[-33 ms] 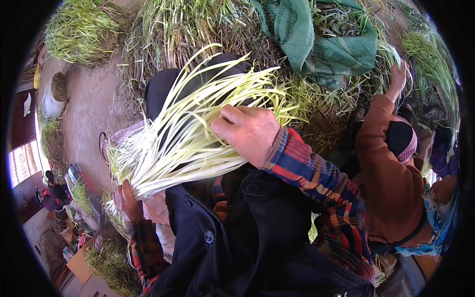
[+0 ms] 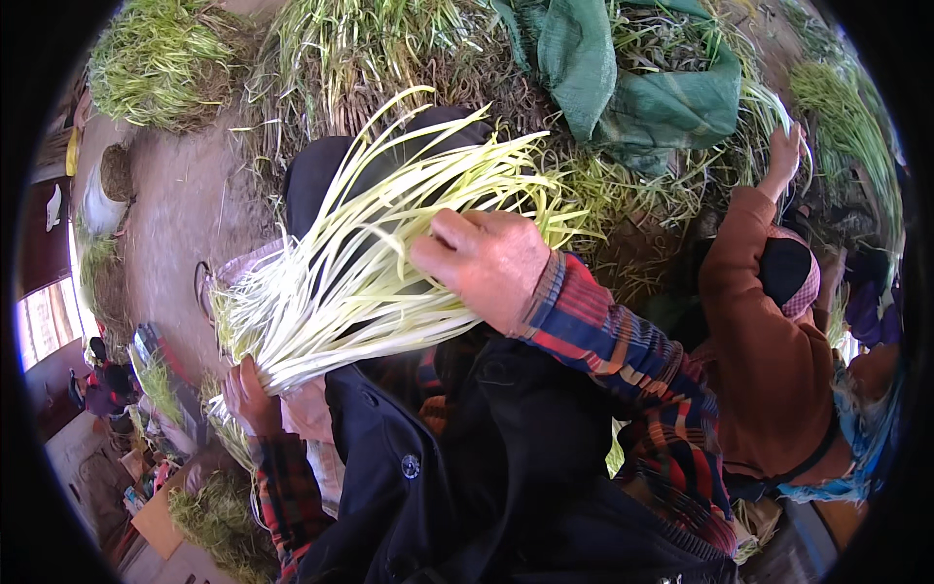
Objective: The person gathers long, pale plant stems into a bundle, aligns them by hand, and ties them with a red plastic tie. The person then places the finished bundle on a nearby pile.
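Note:
Across my lap lies a bunch of shoots (image 2: 341, 297), with long white stems and pale yellow-green leaves. The stem ends point left and the leaves fan out to the upper right. My left hand (image 2: 251, 399) is closed around the stem ends at the lower left of the bunch. Over the leafy half, my right hand (image 2: 491, 263) is closed, with thumb and fingers bent against some of the leaves. What sits between its fingertips is partly hidden by the hand itself.
A large heap of rooted shoots (image 2: 360, 58) lies beyond my knees, with a green woven sack (image 2: 584, 88) over its right part. Another heap (image 2: 161, 73) stands at the far left. At my right sits a person in a brown top (image 2: 764, 360), one arm raised holding shoots.
My right hand has shifted very slightly left and down over the leaves. The left hand and the bunch stay in place.

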A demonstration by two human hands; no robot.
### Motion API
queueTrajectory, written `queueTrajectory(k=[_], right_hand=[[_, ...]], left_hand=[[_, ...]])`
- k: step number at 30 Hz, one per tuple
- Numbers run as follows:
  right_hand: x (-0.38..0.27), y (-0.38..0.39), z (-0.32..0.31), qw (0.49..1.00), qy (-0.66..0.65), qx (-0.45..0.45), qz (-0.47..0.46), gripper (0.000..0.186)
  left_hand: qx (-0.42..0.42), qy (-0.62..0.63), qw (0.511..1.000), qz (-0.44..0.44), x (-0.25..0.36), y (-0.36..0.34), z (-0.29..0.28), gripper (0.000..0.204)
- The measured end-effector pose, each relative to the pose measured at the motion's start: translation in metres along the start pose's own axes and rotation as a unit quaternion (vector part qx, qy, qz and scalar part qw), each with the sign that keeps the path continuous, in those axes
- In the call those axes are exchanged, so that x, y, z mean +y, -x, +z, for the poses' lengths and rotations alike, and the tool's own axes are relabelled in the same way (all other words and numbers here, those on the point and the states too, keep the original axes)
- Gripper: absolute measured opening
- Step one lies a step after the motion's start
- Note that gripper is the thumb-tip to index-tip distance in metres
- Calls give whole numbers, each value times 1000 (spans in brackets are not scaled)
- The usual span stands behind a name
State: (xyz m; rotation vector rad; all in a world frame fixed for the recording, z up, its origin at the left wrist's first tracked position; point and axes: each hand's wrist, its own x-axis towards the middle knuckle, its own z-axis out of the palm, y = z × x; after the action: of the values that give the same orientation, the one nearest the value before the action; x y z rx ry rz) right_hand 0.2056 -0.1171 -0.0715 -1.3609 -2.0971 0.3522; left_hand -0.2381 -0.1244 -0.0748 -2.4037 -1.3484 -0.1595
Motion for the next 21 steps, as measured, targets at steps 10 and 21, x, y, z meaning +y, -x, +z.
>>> queueTrajectory(k=[10,21], right_hand=[[-7,10,4,998,22,28,-47,11],[130,102,-86,872,414,101,240,43]], left_hand=[[-72,3,997,-17,-3,3,4,30],[-60,10,998,-5,-15,9,15,34]])
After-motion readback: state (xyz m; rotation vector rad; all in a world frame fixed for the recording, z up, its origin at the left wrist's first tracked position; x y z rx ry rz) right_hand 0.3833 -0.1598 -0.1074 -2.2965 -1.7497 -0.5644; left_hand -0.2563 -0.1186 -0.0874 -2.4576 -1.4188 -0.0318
